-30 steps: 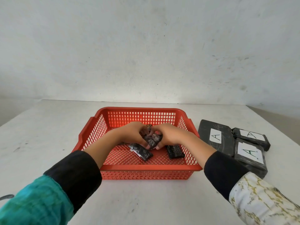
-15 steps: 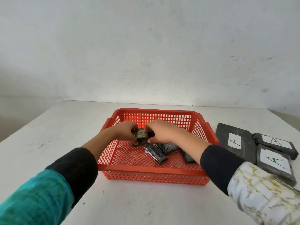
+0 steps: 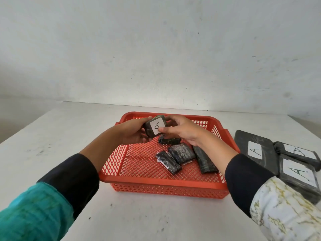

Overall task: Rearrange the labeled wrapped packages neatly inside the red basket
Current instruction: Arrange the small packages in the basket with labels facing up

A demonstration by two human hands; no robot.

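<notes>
A small dark wrapped package (image 3: pixel 155 126) with a white label marked "A" is held above the far half of the red basket (image 3: pixel 161 181), gripped between both hands: the left hand (image 3: pixel 133 132) is closed on its 9 o'clock side, the right hand (image 3: pixel 182 129) on its 3 o'clock side. Four dark packages (image 3: pixel 181 153) are seen on the basket floor, toward 3 o'clock. Three larger labelled packages (image 3: pixel 255 150) are laid on the table (image 3: pixel 52 136), at 3 o'clock beside the basket.
</notes>
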